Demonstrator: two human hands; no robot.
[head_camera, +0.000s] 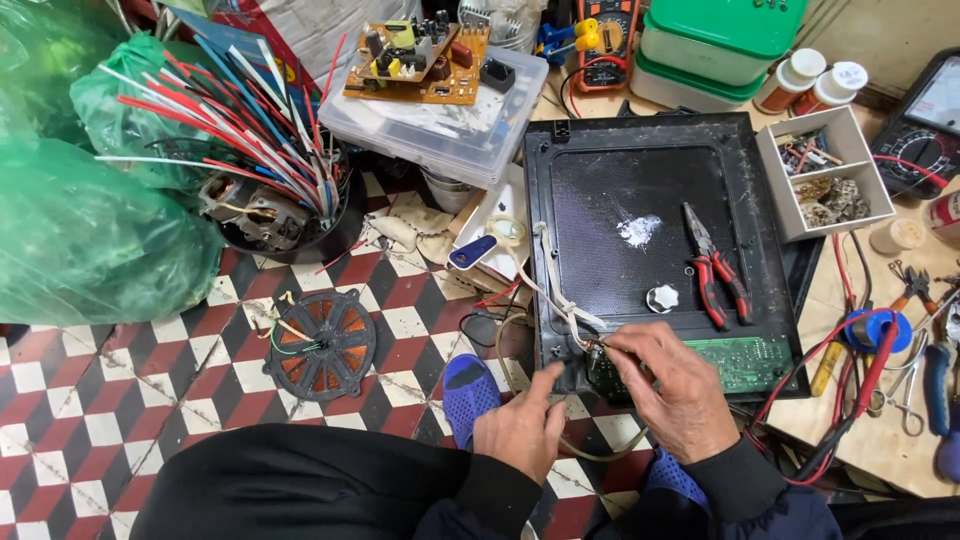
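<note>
- Left hand (522, 432) nearest, fingers curled, forefinger stretched to touch the near-left corner of the black appliance base (640, 190).
- Right hand (672, 385) pinching white wires (556, 296) at that corner, just beside the green circuit board (745, 362) along the near edge.
- Red-handled pliers (716, 266) and white knob (662, 297) lying on the base, right of centre.
- Copper coil disc (322, 345) on the checkered floor (90, 400), well apart.

a black appliance housing (640, 215) lies flat, open side up, on the counter edge; a green circuit board (745, 362) sits along its near side, white wires (555, 295) trailing across its left side.
</note>
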